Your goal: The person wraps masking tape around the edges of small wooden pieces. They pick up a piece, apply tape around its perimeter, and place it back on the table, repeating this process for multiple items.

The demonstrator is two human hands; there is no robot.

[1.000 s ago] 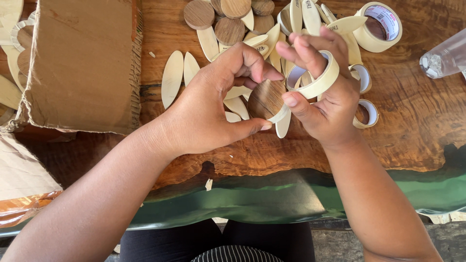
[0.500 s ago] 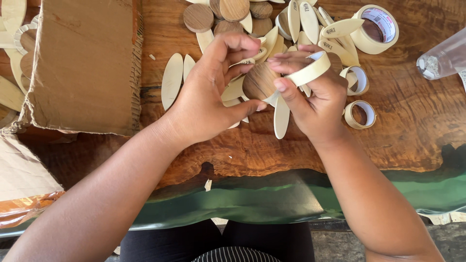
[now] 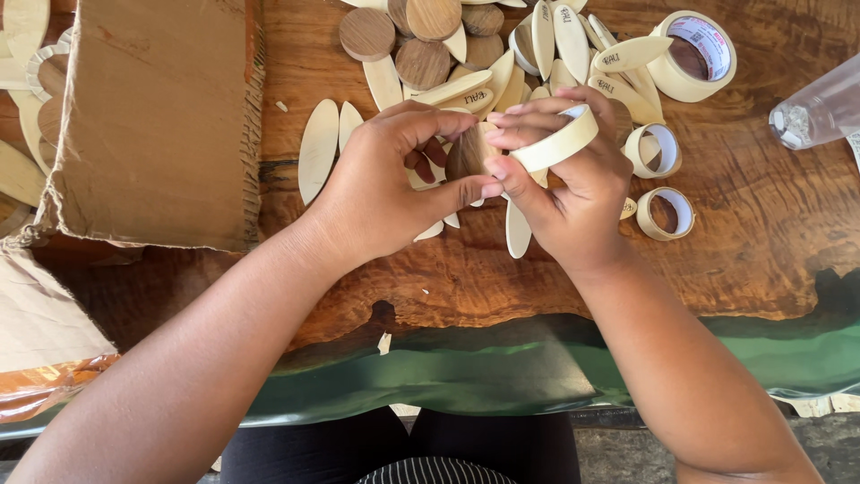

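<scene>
A brown wooden disc [image 3: 466, 152] sits between both hands just above the counter [image 3: 448, 269], the left hand [image 3: 385, 184] clamped on it with thumb below and fingers curled over the top. The right hand [image 3: 564, 188] pinches its edge while a tape roll [image 3: 560, 143] rings those fingers. Around them lie pale oval slats [image 3: 318, 148], more discs [image 3: 367, 34] and three other tape rolls [image 3: 694, 56], with cardboard [image 3: 152, 116] at the left and a clear bottle [image 3: 820, 108] at the right.
</scene>
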